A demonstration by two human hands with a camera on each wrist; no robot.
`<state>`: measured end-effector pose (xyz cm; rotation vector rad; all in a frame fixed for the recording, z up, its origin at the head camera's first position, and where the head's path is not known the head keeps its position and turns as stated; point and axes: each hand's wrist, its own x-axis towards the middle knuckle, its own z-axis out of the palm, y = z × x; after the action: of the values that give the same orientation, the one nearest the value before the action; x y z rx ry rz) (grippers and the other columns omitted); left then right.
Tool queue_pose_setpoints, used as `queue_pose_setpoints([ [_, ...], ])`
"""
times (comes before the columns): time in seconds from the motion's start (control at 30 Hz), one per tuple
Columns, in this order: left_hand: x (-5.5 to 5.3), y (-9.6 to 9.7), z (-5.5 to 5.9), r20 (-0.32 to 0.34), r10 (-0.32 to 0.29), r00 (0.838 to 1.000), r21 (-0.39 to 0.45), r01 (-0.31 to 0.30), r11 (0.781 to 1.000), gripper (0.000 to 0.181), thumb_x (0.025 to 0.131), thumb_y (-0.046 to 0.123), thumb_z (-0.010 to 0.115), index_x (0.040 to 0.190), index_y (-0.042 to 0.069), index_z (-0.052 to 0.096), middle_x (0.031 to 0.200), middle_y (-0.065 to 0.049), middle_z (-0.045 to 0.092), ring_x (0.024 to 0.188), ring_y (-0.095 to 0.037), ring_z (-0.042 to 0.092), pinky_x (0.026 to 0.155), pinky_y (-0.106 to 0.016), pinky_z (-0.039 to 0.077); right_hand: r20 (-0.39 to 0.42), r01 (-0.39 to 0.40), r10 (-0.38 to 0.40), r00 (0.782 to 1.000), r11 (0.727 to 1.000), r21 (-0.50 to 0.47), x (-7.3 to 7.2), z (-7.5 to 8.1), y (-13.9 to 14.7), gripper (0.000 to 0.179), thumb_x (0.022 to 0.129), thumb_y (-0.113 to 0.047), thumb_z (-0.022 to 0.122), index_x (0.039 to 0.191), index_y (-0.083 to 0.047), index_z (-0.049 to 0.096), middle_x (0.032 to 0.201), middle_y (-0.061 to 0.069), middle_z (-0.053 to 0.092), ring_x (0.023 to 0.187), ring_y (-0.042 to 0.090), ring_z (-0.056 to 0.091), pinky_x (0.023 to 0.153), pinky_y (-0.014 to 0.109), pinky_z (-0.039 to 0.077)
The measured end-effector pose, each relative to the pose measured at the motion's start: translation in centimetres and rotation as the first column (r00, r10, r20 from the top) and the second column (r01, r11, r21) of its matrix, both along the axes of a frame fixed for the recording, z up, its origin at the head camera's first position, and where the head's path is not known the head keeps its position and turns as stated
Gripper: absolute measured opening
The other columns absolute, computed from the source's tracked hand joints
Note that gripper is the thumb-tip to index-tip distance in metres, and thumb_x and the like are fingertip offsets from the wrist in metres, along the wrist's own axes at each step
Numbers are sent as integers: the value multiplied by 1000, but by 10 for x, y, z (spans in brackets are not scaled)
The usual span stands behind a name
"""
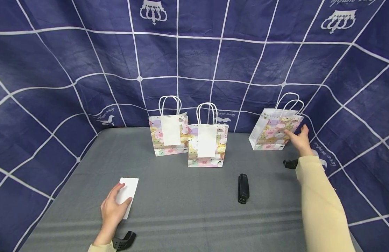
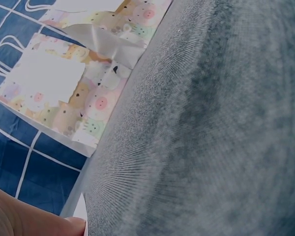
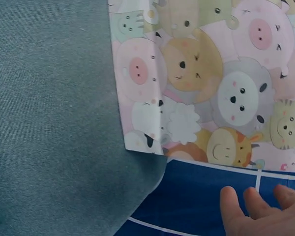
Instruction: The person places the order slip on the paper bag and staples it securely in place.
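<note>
In the head view we lose part of the loose white card [image 1: 130,186] behind the left hand [image 1: 112,209], and at the left wrist the bottom edge crops both to a sliver of card and part of the thumb [image 2: 37,216]. We cannot see the animal print behind the white tags [image 1: 171,130] on two gift bags [image 1: 156,138], nor, at the right wrist, the top and handles of the rightmost gift bag [image 1: 271,126], where the right hand [image 1: 299,140] is cropped too. We find the black stapler's [image 1: 243,189] markings too small to read and the grey cloth [image 2: 255,123] blurred.
</note>
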<state>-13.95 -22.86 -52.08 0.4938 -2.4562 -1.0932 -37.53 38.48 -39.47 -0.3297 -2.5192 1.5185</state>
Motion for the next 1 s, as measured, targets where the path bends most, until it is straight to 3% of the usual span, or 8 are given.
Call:
queue_pose_setpoints([
  [0.27, 1, 0, 1, -14, -10, 1000, -5, 10, 1000, 54, 69, -3, 74, 121, 2, 57, 134, -21, 49, 123, -41, 41, 99, -55, 22, 16, -6, 6, 1000, 1000, -4, -3, 3, 3, 87, 94, -30, 49, 143, 0, -17, 152, 26, -4, 139, 39, 1, 111, 46, 6],
  [0.57, 2, 1, 1, 4, 17, 1000, 13, -17, 1000, 54, 70, -3, 74, 121, 4, 58, 134, -17, 50, 123, -41, 43, 97, -52, 30, -1, -63, 63, 998, 998, -21, -2, 4, 2, 90, 94, -23, 51, 143, -2, -21, 152, 24, -11, 139, 34, -9, 111, 45, 1],
  [0.8, 1, 1, 2, 5, 13, 1000, 19, -13, 1000, 54, 70, -3, 74, 121, 5, 59, 135, -16, 49, 124, -40, 43, 98, -51, 31, -17, -40, 40, 999, 999, 18, 1, 7, 1, 90, 93, -23, 52, 143, -2, -20, 150, 24, -19, 138, 31, -16, 112, 39, -3],
  [1.0, 1, 1, 1, 8, 7, 1000, 11, -7, 1000, 55, 70, -2, 74, 122, 4, 58, 136, -18, 47, 123, -42, 43, 98, -53, 30, -26, -63, 63, 998, 998, 2, 2, 11, 0, 91, 92, -20, 53, 143, -3, -20, 152, 24, -11, 139, 34, -9, 112, 43, -1],
])
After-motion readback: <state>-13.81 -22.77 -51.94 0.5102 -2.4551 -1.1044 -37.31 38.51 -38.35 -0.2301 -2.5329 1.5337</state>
